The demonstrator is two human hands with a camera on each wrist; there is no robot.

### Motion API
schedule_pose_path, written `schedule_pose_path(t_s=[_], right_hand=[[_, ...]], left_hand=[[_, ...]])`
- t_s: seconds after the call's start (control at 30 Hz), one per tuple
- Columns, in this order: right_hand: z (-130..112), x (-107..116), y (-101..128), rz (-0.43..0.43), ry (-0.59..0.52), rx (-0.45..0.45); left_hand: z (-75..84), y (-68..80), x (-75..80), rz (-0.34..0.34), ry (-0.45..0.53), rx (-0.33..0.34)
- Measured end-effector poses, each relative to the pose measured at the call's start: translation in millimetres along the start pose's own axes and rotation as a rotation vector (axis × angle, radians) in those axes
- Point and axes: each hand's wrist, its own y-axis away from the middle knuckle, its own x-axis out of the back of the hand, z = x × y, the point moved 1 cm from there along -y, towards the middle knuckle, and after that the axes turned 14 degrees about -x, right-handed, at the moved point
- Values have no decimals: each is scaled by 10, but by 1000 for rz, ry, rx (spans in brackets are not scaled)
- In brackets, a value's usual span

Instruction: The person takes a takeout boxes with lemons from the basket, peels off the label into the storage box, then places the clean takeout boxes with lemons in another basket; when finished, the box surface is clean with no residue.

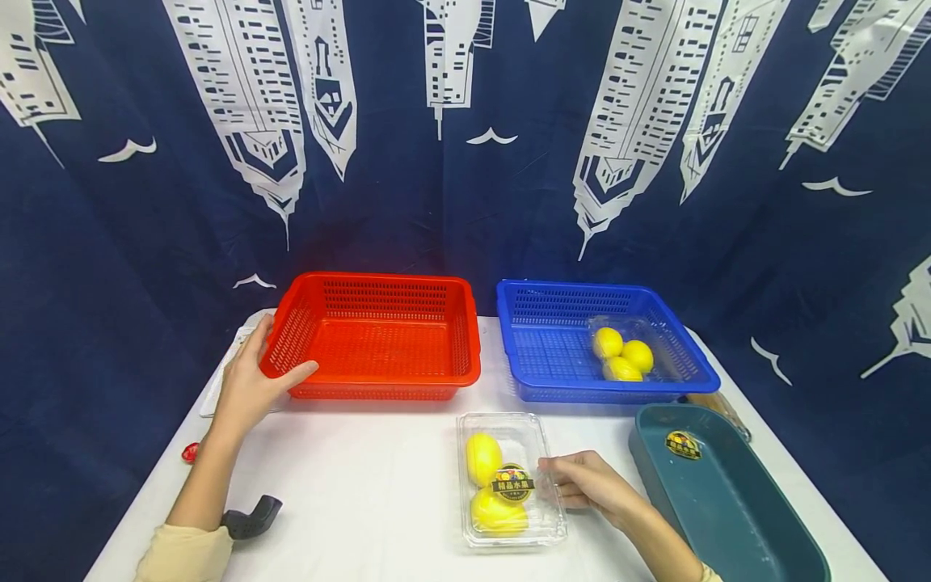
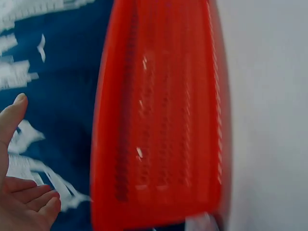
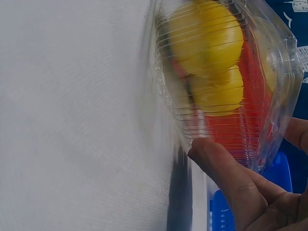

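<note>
My right hand (image 1: 592, 481) pinches the right side of a clear plastic clamshell box (image 1: 522, 440) at the front middle of the table. Inside lie yellow lemons (image 1: 483, 458), and a round black-and-gold label (image 1: 512, 483) sits on the lid. The right wrist view shows the ribbed side of the box tilted, thumb and fingers at its end. Over the left end of the red basket (image 1: 378, 381), my left hand (image 1: 250, 380) has thumb and fingers spread and holds nothing. In the left wrist view that hand shows beside the basket, apart from it.
A blue basket (image 1: 611, 394) at the back right holds another clear box with lemons (image 1: 637, 356). Front right stands a teal tray (image 1: 735, 477) with a label (image 1: 683, 444) in it. A black curved object (image 1: 250, 520) and a small red item (image 1: 190, 453) lie at the left.
</note>
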Motion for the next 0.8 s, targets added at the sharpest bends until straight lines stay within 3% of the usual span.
schedule_pose_path(t_s=[0.37, 0.67, 0.8], right_hand=[[11, -5, 11, -9, 5, -4], [23, 4, 13, -31, -11, 12], [31, 3, 8, -35, -16, 23]], left_hand=[[550, 215, -478, -159, 271, -163], [789, 474, -935, -323, 483, -163], [818, 576, -1158, -397, 635, -100]])
